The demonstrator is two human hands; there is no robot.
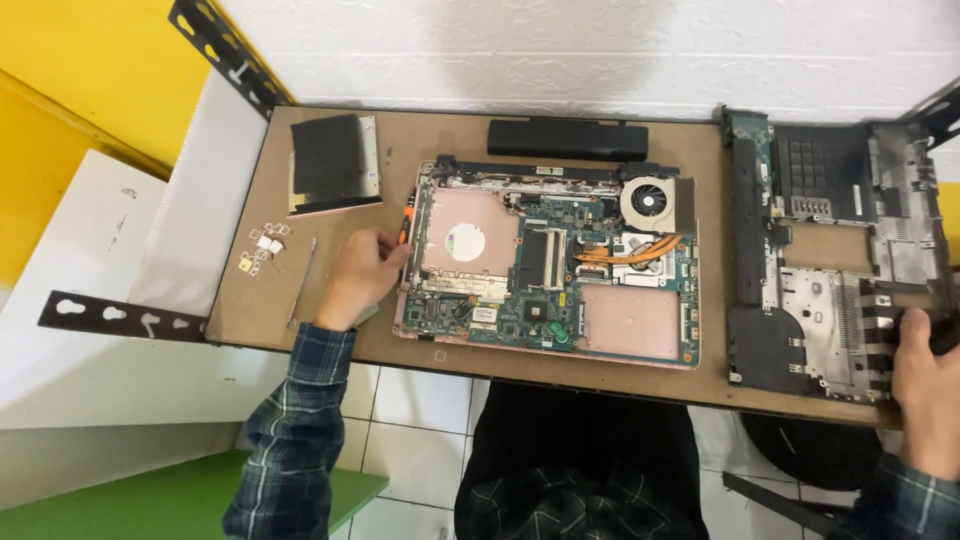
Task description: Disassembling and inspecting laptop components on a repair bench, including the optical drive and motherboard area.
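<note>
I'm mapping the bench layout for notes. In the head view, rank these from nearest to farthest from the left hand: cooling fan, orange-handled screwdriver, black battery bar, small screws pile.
From the left hand:
1. Orange-handled screwdriver, at the fingertips, right of the hand.
2. Small screws pile, to its left.
3. Black battery bar, along the far edge.
4. Cooling fan, far right on the board.

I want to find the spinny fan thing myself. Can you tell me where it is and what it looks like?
Look at the opened laptop in the middle of the brown table. Go to its far right corner, just below the long black battery. The fan is the only round part with blades, pale grey, with copper pipes curving away underneath it.
</note>
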